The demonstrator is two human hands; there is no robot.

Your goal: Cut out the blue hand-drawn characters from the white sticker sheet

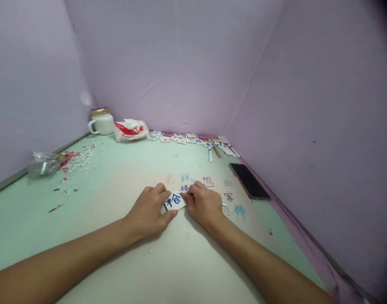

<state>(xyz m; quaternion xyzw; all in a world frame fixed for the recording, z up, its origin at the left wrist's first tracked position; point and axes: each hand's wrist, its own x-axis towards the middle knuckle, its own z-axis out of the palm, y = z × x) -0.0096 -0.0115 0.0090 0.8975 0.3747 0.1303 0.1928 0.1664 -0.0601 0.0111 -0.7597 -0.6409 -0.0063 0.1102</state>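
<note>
A small white card [175, 201] with a blue written character lies on the pale green table [124, 177] between my hands. My left hand [150, 212] pinches its left edge with thumb and fingers. My right hand [203, 204] is closed at the card's right edge, and a thin light stick, perhaps a pen, juts out from behind it. Several characters [209, 182] in blue, purple and orange are written on the table just beyond my hands.
A black phone [249, 180] lies to the right by the wall. A row of small cards [181, 137] and markers [225, 148] lines the far edge. A white mug [101, 121], a tissue pack [131, 129], crumpled plastic [43, 165] and paper scraps [81, 157] sit at left.
</note>
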